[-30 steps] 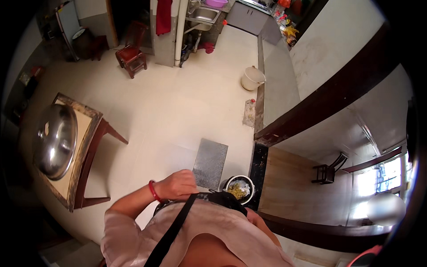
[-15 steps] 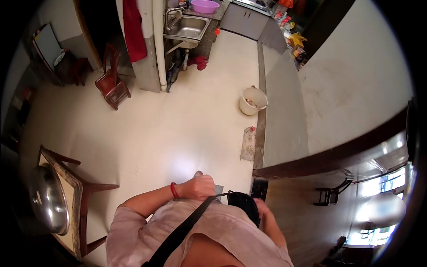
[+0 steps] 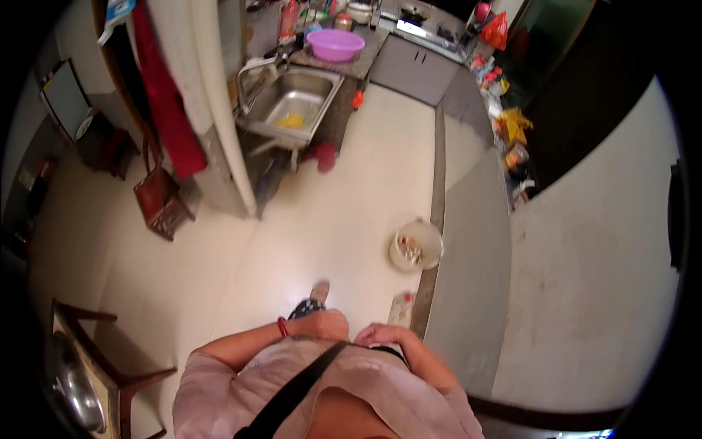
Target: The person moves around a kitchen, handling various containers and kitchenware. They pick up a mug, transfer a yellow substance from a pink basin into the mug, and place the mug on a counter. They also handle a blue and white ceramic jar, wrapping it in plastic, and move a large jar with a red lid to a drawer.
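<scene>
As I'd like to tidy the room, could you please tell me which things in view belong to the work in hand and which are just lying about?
With the hands:
black strap, near the left hand and right hand; whether either grips anything is hidden

Apparently just about:
pale bucket with bits inside
purple basin
reddish chair
shiny metal dome
hanging red cloth

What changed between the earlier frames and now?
The view has advanced toward the sink; the bucket sits lower in the picture. The right hand moved inward from the body's side to the front, near the left hand. No grasp or release can be made out. The left hand stayed before the waist; the purple basin stayed on the counter.
</scene>
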Tool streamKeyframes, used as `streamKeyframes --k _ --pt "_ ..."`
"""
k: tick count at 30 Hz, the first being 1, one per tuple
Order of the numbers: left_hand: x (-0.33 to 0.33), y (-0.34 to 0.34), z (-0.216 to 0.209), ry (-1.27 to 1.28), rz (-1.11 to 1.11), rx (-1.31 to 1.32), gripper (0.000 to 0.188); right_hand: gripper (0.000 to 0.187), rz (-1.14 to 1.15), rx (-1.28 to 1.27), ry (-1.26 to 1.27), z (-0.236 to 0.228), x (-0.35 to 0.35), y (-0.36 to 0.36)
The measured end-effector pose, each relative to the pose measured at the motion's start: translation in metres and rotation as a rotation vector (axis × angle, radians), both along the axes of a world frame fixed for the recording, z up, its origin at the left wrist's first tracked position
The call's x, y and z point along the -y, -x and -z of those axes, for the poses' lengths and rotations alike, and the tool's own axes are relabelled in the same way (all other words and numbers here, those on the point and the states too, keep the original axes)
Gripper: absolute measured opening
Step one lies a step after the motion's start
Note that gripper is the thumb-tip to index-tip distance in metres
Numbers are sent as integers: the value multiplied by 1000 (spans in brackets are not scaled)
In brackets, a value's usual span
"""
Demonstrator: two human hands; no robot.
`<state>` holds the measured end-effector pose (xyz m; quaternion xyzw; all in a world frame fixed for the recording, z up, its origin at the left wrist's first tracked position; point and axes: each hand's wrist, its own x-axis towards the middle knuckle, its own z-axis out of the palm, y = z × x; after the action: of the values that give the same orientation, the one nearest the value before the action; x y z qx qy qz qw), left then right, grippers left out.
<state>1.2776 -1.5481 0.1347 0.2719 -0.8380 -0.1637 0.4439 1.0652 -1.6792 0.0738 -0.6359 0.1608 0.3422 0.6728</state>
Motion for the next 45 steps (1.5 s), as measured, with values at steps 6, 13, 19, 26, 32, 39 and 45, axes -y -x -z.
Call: streamKeyframes --k 6,13,19,26,32,39,45 --pt "195 -49 -40 -1 231 111 9 25 -11 -50 167 -41 162 -36" --pt "393 -90 -31 -194 387 -17 12 26 191 -93 207 0 343 -22" --pt "568 -155 -24 -515 184 -103 20 24 269 -214 171 -16 542 -89" --pt "712 -250 -5 -560 -410 238 23 25 227 -141 227 -7 756 -179" --pt "782 -328 23 -780 -653 95 21 30 213 -78 362 26 902 -272" --pt "934 -436 33 -738 -802 -63 22 32 155 -2 457 38 1068 -392" --pt "1091 -502 -12 -638 -782 -137 22 32 29 180 567 1 1208 -539"
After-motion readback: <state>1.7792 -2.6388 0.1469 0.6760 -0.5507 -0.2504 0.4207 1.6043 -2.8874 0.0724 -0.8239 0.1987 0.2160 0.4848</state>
